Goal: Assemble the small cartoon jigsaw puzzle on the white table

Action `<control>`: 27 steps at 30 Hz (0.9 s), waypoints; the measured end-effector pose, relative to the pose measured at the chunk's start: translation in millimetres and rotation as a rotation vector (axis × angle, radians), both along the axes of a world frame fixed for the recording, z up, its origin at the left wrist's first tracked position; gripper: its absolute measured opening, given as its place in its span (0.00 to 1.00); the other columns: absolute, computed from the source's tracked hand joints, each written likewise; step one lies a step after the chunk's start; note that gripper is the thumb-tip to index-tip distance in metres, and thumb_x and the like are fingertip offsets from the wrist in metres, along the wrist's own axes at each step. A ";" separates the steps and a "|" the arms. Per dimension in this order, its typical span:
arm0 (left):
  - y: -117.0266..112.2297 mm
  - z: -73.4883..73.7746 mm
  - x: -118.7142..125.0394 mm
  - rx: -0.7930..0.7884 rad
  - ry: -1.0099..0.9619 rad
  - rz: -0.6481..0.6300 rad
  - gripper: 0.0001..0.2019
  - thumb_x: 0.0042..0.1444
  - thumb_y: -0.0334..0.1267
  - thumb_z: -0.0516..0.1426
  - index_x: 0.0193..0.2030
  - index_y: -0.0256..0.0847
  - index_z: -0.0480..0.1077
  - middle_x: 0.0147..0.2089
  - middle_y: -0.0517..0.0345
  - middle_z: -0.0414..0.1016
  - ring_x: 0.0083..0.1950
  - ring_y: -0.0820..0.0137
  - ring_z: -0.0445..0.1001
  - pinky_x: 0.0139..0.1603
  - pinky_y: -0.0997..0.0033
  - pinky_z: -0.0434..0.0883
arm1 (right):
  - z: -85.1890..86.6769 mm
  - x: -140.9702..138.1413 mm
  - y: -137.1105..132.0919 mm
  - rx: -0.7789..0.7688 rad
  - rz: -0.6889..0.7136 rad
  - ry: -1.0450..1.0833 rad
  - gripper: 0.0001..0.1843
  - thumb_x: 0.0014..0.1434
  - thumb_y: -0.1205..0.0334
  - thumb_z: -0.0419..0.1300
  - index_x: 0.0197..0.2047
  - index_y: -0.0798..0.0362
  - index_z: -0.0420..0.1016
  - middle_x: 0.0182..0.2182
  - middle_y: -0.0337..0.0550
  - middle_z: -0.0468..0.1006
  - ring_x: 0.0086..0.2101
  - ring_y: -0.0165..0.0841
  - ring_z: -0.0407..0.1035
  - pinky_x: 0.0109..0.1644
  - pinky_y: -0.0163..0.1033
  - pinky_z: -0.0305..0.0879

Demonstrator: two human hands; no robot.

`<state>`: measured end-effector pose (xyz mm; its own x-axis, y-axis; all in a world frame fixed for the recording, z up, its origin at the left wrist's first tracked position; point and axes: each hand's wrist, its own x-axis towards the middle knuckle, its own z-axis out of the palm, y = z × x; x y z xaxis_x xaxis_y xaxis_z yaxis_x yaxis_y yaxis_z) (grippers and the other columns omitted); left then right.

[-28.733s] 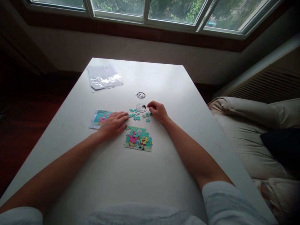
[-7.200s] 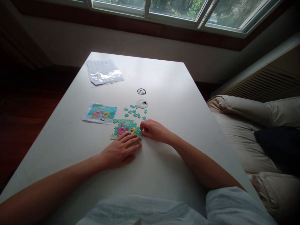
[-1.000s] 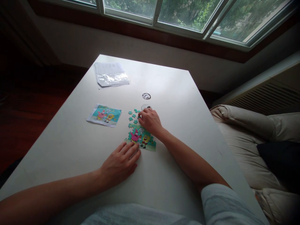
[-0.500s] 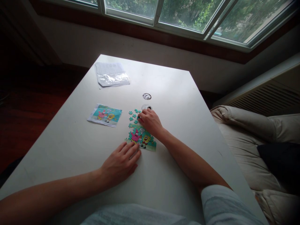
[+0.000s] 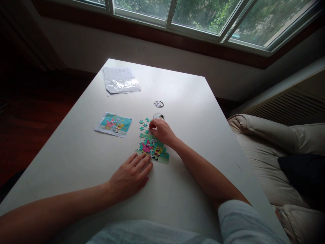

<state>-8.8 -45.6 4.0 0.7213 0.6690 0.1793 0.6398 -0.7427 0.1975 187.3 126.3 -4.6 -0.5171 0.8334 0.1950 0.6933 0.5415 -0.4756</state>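
A small, partly built cartoon jigsaw [image 5: 152,149] lies on the white table [image 5: 182,101]. My left hand [image 5: 130,174] rests flat just below its lower left corner, fingers spread and touching the edge. My right hand [image 5: 161,131] sits at the jigsaw's top edge with its fingers curled in a pinch; what they hold is too small to see. Several loose teal pieces [image 5: 143,124] lie just left of that hand. A printed reference picture [image 5: 113,124] of the same cartoon lies further left.
A clear plastic bag on paper [image 5: 120,83] lies at the far left of the table. Two round cable holes [image 5: 158,110] sit beyond the pieces. A cream sofa [image 5: 274,149] stands at the right, windows lie beyond, and dark wooden floor is on the left.
My right hand has drawn slightly back from the loose pieces toward the jigsaw's top edge. The left hand has stayed where it was.
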 end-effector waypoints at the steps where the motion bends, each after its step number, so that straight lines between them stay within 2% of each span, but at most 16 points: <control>1: 0.8 0.3 -0.3 0.000 -0.003 -0.007 0.19 0.65 0.36 0.54 0.61 0.37 0.67 0.67 0.42 0.67 0.67 0.54 0.65 0.68 0.48 0.62 | 2.3 -1.0 -1.9 -0.017 0.014 0.041 0.03 0.60 0.69 0.59 0.37 0.52 0.72 0.34 0.40 0.76 0.37 0.34 0.66 0.44 0.38 0.58; 3: 2.7 0.6 -1.2 -0.006 -0.001 -0.026 0.19 0.65 0.37 0.54 0.62 0.37 0.67 0.68 0.42 0.67 0.68 0.54 0.65 0.69 0.48 0.61 | 7.6 -3.6 -8.2 -0.079 0.042 0.128 0.03 0.61 0.68 0.59 0.39 0.52 0.73 0.34 0.39 0.76 0.35 0.32 0.67 0.43 0.37 0.60; 7: 5.8 -0.7 -3.3 -0.027 0.000 -0.040 0.20 0.65 0.38 0.55 0.62 0.37 0.66 0.69 0.43 0.65 0.70 0.53 0.62 0.70 0.46 0.59 | 15.9 -10.3 -25.8 -0.251 0.153 0.248 0.12 0.61 0.67 0.60 0.48 0.50 0.75 0.35 0.37 0.78 0.34 0.29 0.70 0.42 0.34 0.63; 10: 6.9 -1.7 -4.2 -0.043 -0.014 -0.034 0.20 0.64 0.38 0.55 0.62 0.38 0.67 0.68 0.43 0.66 0.70 0.53 0.62 0.71 0.45 0.57 | 17.3 -15.4 -35.9 -0.326 0.250 0.262 0.08 0.61 0.68 0.60 0.43 0.50 0.78 0.35 0.37 0.79 0.35 0.29 0.71 0.44 0.34 0.64; 12: 7.3 -1.7 -4.5 -0.048 -0.024 -0.035 0.20 0.63 0.38 0.56 0.61 0.39 0.67 0.67 0.43 0.66 0.69 0.53 0.62 0.72 0.45 0.57 | 16.7 -18.4 -39.3 -0.358 0.267 0.263 0.07 0.60 0.69 0.61 0.40 0.51 0.78 0.34 0.37 0.79 0.35 0.29 0.71 0.44 0.34 0.65; 18: 8.0 -1.1 -4.6 -0.061 -0.021 -0.044 0.20 0.64 0.39 0.55 0.62 0.38 0.66 0.65 0.43 0.67 0.67 0.52 0.63 0.71 0.44 0.58 | 12.7 -24.5 -41.6 -0.262 0.286 0.206 0.03 0.59 0.68 0.64 0.34 0.52 0.78 0.33 0.39 0.78 0.40 0.33 0.69 0.49 0.37 0.63; 22: 8.4 -1.3 -4.5 -0.069 -0.019 -0.044 0.20 0.64 0.39 0.55 0.62 0.38 0.66 0.65 0.43 0.67 0.68 0.52 0.62 0.71 0.44 0.58 | 9.8 -25.8 -41.6 -0.267 0.289 0.147 0.02 0.60 0.67 0.64 0.35 0.51 0.78 0.31 0.38 0.78 0.36 0.32 0.68 0.46 0.37 0.62; 27: 8.3 -1.3 -4.2 -0.057 -0.044 -0.043 0.19 0.64 0.39 0.55 0.61 0.38 0.67 0.64 0.42 0.68 0.67 0.53 0.63 0.71 0.45 0.59 | 6.6 -26.7 -40.8 -0.185 0.299 0.085 0.01 0.61 0.66 0.65 0.36 0.51 0.78 0.33 0.39 0.78 0.38 0.33 0.67 0.49 0.39 0.60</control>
<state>-13.1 -37.3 2.8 0.7420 0.6475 0.1739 0.5970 -0.7561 0.2680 160.6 85.5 2.0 -0.7320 0.6727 0.1079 0.4705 0.6137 -0.6340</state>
